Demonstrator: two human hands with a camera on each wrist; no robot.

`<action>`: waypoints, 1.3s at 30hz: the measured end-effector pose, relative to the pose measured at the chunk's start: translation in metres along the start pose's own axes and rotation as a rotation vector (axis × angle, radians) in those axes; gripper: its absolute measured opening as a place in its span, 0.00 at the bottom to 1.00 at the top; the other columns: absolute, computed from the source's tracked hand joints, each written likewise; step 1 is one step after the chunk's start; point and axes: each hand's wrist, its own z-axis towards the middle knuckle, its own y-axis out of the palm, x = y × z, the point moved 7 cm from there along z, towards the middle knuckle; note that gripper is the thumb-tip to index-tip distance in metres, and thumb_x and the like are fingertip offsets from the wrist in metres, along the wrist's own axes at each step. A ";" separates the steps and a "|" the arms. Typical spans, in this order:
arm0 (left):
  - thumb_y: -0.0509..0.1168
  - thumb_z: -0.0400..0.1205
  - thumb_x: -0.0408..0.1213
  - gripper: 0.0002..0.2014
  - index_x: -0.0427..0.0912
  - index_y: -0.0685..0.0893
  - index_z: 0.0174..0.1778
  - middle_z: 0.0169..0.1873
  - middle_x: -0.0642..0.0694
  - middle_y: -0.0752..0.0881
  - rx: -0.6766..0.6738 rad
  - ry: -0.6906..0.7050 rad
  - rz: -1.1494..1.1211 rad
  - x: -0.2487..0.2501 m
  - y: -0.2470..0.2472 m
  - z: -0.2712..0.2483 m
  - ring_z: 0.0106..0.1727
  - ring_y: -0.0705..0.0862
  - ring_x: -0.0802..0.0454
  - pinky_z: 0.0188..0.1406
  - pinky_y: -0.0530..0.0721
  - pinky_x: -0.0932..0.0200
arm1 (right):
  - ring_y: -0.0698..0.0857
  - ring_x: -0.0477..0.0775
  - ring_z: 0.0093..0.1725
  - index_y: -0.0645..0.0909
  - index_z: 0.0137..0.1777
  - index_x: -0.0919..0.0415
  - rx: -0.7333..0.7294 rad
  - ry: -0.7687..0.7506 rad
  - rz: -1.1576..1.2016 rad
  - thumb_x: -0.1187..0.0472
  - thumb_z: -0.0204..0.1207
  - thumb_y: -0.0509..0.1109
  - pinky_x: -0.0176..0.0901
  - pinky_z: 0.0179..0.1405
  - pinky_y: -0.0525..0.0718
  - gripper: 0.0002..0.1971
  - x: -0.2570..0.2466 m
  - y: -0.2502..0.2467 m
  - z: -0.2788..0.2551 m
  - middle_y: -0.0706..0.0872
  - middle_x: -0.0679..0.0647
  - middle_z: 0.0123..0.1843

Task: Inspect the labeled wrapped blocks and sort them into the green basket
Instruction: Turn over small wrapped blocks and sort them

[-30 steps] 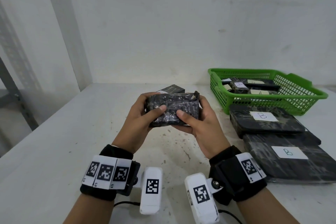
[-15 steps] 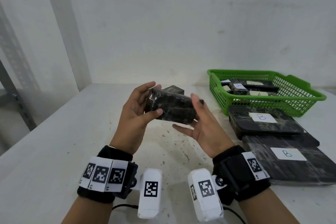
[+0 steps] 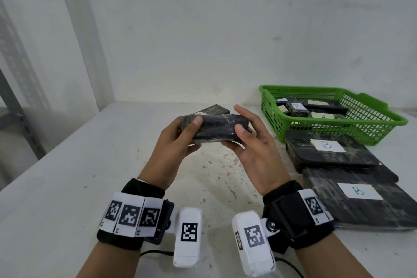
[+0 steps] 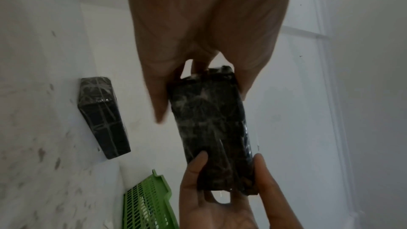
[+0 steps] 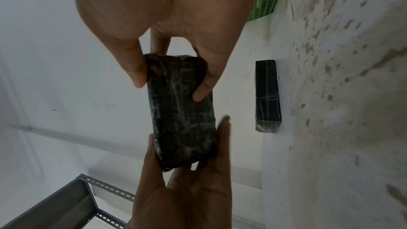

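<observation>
A small black wrapped block (image 3: 216,127) is held above the table between both hands, its narrow side facing me and no label showing. My left hand (image 3: 180,135) grips its left end with thumb on top; my right hand (image 3: 246,137) pinches the right end between thumb and fingers. Both wrist views show the block (image 4: 211,128) (image 5: 182,111) clasped at each end. The green basket (image 3: 372,128) stands at the back right, holding several wrapped blocks labelled A (image 3: 297,107).
Two large flat wrapped blocks labelled B (image 3: 327,151) (image 3: 361,198) lie in front of the basket at the right. Another small black block (image 3: 214,109) rests on the table behind my hands. The white table (image 3: 67,176) meets a wall; a metal shelf frame (image 3: 18,117) stands left.
The block has been turned between my hands from broad face to narrow side. My right hand let go briefly, then took the right end again.
</observation>
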 end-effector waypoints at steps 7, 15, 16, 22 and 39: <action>0.68 0.82 0.41 0.15 0.33 0.85 0.58 0.51 0.36 0.90 0.032 0.112 0.030 0.008 0.001 -0.004 0.55 0.90 0.43 0.57 0.89 0.42 | 0.87 0.56 0.62 0.79 0.66 0.48 0.037 0.086 -0.119 0.46 0.72 0.68 0.48 0.57 0.87 0.22 0.010 0.003 0.001 0.86 0.54 0.66; 0.68 0.79 0.43 0.15 0.40 0.84 0.58 0.54 0.40 0.89 -0.088 0.121 -0.014 0.006 0.009 -0.004 0.59 0.89 0.45 0.56 0.89 0.49 | 0.88 0.57 0.57 0.82 0.60 0.53 0.114 0.074 -0.094 0.45 0.72 0.68 0.47 0.51 0.88 0.19 0.006 -0.009 0.003 0.89 0.55 0.58; 0.67 0.80 0.42 0.13 0.38 0.85 0.56 0.52 0.40 0.89 -0.066 0.130 -0.014 0.006 0.007 -0.004 0.58 0.89 0.45 0.56 0.89 0.49 | 0.88 0.56 0.59 0.81 0.62 0.51 0.095 0.078 -0.112 0.43 0.72 0.68 0.47 0.52 0.87 0.21 0.006 -0.007 0.003 0.89 0.53 0.60; 0.68 0.81 0.43 0.17 0.35 0.84 0.59 0.56 0.36 0.88 -0.060 0.078 -0.062 0.002 0.005 -0.003 0.61 0.87 0.41 0.54 0.88 0.51 | 0.86 0.51 0.64 0.76 0.69 0.40 0.090 0.048 -0.158 0.37 0.71 0.67 0.45 0.53 0.87 0.26 0.007 -0.003 0.001 0.86 0.48 0.66; 0.59 0.82 0.54 0.24 0.39 0.85 0.62 0.57 0.42 0.90 -0.119 -0.035 -0.096 -0.005 0.010 -0.003 0.58 0.89 0.46 0.55 0.89 0.51 | 0.89 0.49 0.48 0.82 0.48 0.58 0.186 0.043 -0.161 0.59 0.85 0.64 0.43 0.38 0.88 0.07 0.004 -0.013 0.000 0.89 0.51 0.46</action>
